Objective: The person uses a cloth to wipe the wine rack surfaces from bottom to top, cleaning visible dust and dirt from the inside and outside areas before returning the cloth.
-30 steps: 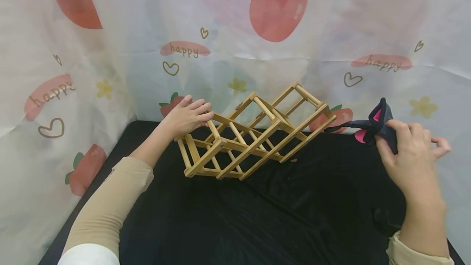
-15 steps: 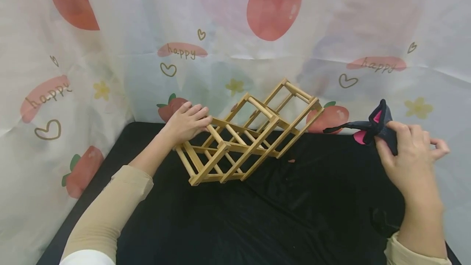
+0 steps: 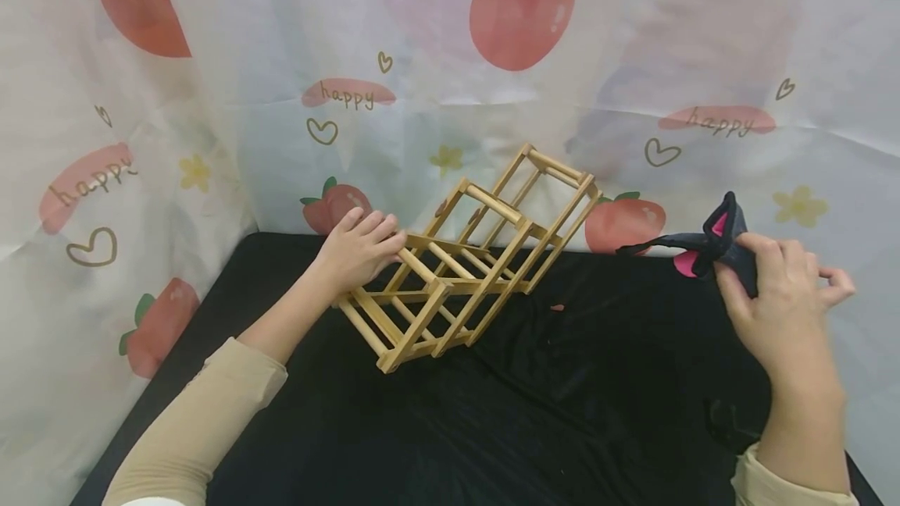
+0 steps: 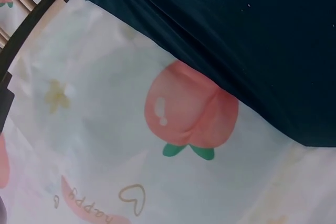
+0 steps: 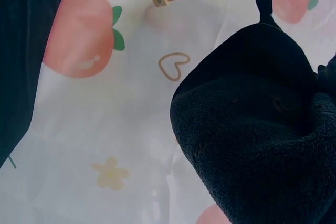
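Note:
A light wooden rack of slats and round rods (image 3: 450, 283) stands on the black cloth in the head view, set at a slant. On its left end lies my left hand (image 3: 357, 252), gripping the corner there; thumb and palm side are hidden. At the right, my right hand (image 3: 783, 295) pinches a dark plush cloth item with pink patches (image 3: 738, 252) between thumb and fingers, held up off the table. A thin dark strap trails leftward from it. The right wrist view shows its fuzzy surface (image 5: 247, 119) and a hanging loop up close.
Black cloth (image 3: 534, 412) covers the table. White curtains (image 3: 422, 6) printed with fruit, hearts and words stand behind and at the sides. A small reddish scrap (image 3: 558, 308) lies right of the rack, and a dark strap-like thing (image 3: 727, 424) near my right wrist.
The rack has turned: its far right end has swung left, and its near left end has come toward me. My left hand has shifted slightly nearer. My right hand has hardly moved.

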The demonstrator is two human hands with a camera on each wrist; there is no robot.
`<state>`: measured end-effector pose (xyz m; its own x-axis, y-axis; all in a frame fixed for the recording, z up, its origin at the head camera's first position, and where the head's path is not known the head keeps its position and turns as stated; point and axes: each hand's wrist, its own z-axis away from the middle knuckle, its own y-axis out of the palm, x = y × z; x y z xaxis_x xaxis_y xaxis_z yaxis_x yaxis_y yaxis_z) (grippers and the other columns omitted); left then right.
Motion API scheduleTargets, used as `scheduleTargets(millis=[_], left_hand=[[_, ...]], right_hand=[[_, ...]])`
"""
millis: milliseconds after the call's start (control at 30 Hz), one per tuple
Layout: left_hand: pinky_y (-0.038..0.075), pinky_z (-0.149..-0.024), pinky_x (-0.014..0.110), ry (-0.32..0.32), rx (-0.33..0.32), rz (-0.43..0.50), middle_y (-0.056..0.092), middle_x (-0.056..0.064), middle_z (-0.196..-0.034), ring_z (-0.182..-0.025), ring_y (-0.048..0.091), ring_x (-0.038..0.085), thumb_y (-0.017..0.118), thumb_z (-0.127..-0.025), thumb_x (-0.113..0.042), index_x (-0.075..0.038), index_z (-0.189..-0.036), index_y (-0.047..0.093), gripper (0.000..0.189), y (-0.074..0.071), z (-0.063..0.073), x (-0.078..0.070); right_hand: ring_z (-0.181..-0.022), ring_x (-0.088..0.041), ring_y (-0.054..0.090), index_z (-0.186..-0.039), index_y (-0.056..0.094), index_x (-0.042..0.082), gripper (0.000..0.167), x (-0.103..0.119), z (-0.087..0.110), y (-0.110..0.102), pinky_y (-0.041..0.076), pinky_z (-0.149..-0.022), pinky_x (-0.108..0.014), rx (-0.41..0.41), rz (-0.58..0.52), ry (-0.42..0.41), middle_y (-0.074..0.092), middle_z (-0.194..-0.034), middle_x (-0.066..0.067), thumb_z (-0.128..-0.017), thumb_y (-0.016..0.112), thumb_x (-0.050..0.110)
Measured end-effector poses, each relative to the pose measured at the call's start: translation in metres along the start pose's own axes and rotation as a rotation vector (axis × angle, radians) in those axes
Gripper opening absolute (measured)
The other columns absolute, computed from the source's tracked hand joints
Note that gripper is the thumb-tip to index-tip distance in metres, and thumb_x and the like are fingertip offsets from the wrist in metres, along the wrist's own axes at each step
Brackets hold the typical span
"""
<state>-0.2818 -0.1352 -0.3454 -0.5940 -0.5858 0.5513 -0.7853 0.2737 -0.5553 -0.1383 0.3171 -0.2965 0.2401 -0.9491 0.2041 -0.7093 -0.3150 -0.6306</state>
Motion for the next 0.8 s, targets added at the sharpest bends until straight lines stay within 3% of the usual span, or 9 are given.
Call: scheduleTargets(millis=[100,333,567,800], left_hand=[[0.031,-0.075,0.039,-0.013,0.004,0.0,0.044,0.007,-0.096,-0.083,0.039,0.024,0.031,-0.095,-0.036,-0.011,-0.097,0.045,0.028,-0.005,-0.001,-0.005],[0.029,-0.072,0.038,-0.048,-0.039,-0.024,0.044,0.008,-0.093,-0.077,0.037,0.023,0.018,-0.101,-0.034,-0.01,-0.095,0.044,0.036,-0.015,-0.003,-0.02],[0.03,-0.071,0.038,-0.099,-0.048,-0.057,0.045,0.009,-0.093,-0.074,0.037,0.023,0.035,-0.094,-0.033,-0.009,-0.091,0.043,0.026,-0.022,-0.006,-0.033],[0.032,-0.071,0.036,-0.142,-0.014,-0.078,0.046,0.008,-0.093,-0.076,0.039,0.023,0.032,-0.095,-0.034,-0.009,-0.09,0.045,0.029,-0.029,-0.007,-0.046]], right_hand=[[-0.09,-0.051,0.034,-0.111,0.043,-0.004,0.039,0.0,0.0,0.0,0.004,-0.087,-0.062,-0.002,0.002,-0.002,0.04,-0.096,-0.032,-0.092,0.045,0.03],[-0.091,-0.051,0.034,-0.111,0.043,-0.004,0.034,0.001,0.001,-0.001,0.004,-0.087,-0.062,0.006,0.004,0.003,0.04,-0.097,-0.032,-0.09,0.048,0.024],[-0.092,-0.051,0.034,-0.111,0.043,-0.004,0.031,0.003,0.001,-0.001,0.004,-0.088,-0.062,0.014,0.005,0.01,0.04,-0.098,-0.032,-0.087,0.052,0.014],[-0.092,-0.05,0.034,-0.111,0.043,-0.004,0.031,0.003,0.001,-0.001,0.004,-0.088,-0.062,0.015,0.013,0.01,0.04,-0.097,-0.032,-0.087,0.052,0.012]])
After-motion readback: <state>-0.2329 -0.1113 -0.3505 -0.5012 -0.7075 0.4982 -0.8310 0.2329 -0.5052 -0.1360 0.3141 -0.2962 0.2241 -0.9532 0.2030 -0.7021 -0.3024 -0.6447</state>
